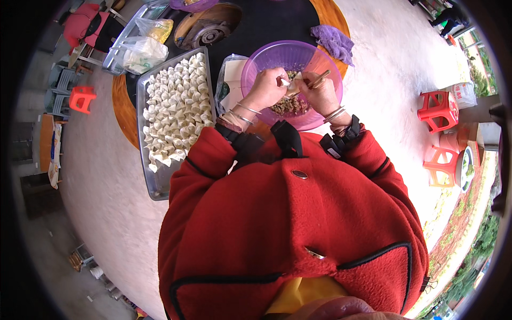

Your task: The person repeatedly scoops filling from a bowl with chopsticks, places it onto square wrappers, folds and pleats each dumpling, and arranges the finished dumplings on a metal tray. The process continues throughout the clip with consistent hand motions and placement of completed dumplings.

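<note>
Over a purple plastic bowl (256, 60) of minced filling (290, 106), both hands meet at a pale dough wrapper (294, 85). My left hand (269, 86) pinches one side of it with curled fingers. On the other side, my right hand (321, 93) holds the wrapper, with wooden chopsticks (320, 79) tucked in the same hand. Whether filling lies inside the wrapper cannot be told. Left of the bowl, folded dumplings (180, 104) fill most of a metal tray (158, 186) in rows. An open plastic bag with pale square sheets (236, 72) lies between tray and bowl.
A purple cloth (333, 42) hangs at the round table's wooden edge (332, 14). Behind the dumpling tray are another metal tray (114, 60) with plastic bags (144, 54) and a round stove-like device (210, 35). Red stools (438, 110) stand at the right; a person (90, 26) is far left.
</note>
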A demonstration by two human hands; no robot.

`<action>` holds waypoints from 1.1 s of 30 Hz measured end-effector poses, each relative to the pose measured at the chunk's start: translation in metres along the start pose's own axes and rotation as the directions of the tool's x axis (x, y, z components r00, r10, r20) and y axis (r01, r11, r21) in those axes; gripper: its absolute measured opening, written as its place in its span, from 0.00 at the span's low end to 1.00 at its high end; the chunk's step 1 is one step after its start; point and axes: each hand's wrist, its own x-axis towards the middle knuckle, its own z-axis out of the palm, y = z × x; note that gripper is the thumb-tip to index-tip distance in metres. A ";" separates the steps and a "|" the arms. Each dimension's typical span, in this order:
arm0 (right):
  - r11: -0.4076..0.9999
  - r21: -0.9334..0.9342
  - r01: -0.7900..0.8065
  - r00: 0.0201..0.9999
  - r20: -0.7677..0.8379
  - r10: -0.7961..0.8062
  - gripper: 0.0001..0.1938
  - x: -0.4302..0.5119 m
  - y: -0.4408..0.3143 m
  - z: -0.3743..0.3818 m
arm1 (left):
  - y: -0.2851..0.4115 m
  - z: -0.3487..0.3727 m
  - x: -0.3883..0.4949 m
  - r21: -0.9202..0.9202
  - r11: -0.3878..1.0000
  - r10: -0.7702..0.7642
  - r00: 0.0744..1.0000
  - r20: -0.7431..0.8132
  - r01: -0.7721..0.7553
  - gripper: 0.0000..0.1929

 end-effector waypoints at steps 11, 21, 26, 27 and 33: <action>0.923 0.347 -0.167 0.975 0.199 0.102 0.08 0.005 0.013 0.000 | 0.004 -0.018 0.006 -0.285 0.958 0.063 0.994 0.093 -0.034 0.06; 0.963 0.220 0.157 0.949 0.235 -0.208 0.04 0.009 -0.011 -0.015 | 0.013 -0.034 0.020 -0.336 0.915 -0.067 0.905 0.421 0.224 0.10; 0.963 0.237 0.129 0.923 0.325 -0.204 0.04 0.007 -0.014 -0.013 | 0.011 -0.033 0.018 -0.265 0.908 -0.187 0.879 0.438 0.325 0.07; 0.959 0.256 0.120 0.923 0.328 -0.203 0.04 0.005 -0.013 -0.012 | 0.011 -0.032 0.016 -0.273 0.902 -0.197 0.882 0.429 0.334 0.06; 0.959 0.275 0.068 0.899 0.400 -0.178 0.04 0.003 -0.013 -0.006 | -0.003 -0.027 0.000 -0.371 0.856 -0.210 0.898 0.387 0.360 0.05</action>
